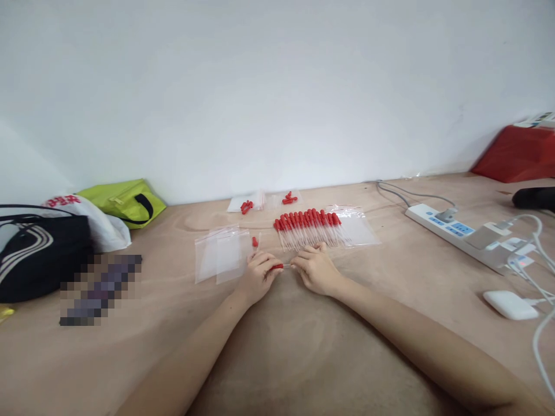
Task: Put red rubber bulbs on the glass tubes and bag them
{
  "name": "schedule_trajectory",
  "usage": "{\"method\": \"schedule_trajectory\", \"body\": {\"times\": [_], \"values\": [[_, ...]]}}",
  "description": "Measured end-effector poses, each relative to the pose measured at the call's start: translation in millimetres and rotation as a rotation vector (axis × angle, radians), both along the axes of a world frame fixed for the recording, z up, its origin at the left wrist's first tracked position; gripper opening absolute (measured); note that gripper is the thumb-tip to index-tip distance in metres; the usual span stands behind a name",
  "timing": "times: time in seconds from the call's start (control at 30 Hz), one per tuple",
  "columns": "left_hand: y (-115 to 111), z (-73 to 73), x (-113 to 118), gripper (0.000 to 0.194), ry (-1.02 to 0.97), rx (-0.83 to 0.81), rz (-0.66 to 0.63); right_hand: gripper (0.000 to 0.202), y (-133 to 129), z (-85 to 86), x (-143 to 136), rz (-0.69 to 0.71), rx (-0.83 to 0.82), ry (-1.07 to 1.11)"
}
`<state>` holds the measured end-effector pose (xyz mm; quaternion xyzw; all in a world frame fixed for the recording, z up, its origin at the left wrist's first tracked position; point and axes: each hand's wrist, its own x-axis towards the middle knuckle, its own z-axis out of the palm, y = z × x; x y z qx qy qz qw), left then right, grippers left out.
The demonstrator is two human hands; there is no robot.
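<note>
My left hand (262,276) pinches the red end of a thin stick (286,266). The fingers of my right hand (315,269) close on its pale end, so the stick lies level between both hands. Just beyond them, a row of similar pale sticks with red ends (307,222) lies side by side, partly on a clear zip bag (362,228). Near my left hand is a small red piece (255,242) beside a pale stick. Flat clear zip bags (212,257) overlap to the left. Further back, small red pieces (247,207) and more red pieces (289,198) rest on plastic bags.
On the right are a white power strip (459,234) with plugs and cables, a white charging case (510,305), a black object (534,199) and a red bag (518,153). A black bag (47,260), a white plastic bag (110,228) and a lime-green pouch (125,199) stand left. The wall (277,98) borders the table.
</note>
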<state>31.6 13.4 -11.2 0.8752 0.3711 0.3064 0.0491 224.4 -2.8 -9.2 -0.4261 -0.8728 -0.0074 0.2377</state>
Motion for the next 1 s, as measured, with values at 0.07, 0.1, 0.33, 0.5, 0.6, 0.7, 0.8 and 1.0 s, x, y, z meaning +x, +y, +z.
{"method": "schedule_trajectory", "body": {"times": [0.07,0.1,0.33,0.5,0.6,0.7,0.8,1.0], "values": [[3,1.8,-3,0.014,0.005,0.036,0.056,0.019,1,8.2,1,-0.016,0.023,-0.068],[5,2.8,-5,0.013,0.004,0.051,0.098,0.019,1,12.1,1,-0.027,0.021,-0.093],[18,3.5,-20,0.029,0.020,0.029,0.593,0.021,31,22.7,-27,-0.451,-0.123,0.135],[20,-2.7,-24,0.022,0.036,-0.028,0.629,0.021,56,16.3,-63,-0.526,-0.126,0.160],[23,-2.4,-27,0.021,0.031,-0.061,0.665,0.018,64,12.8,-75,-0.517,-0.125,0.092],[28,4.3,-29,0.021,0.081,-0.131,0.706,0.016,69,10.4,-79,-0.532,-0.114,0.048],[36,13.9,-25,0.024,0.127,-0.177,0.725,0.017,69,9.8,-79,-0.536,-0.097,0.047],[62,20.9,-8,0.020,0.235,-0.278,0.693,0.018,49,10.0,-57,-0.480,-0.083,0.070]]}}
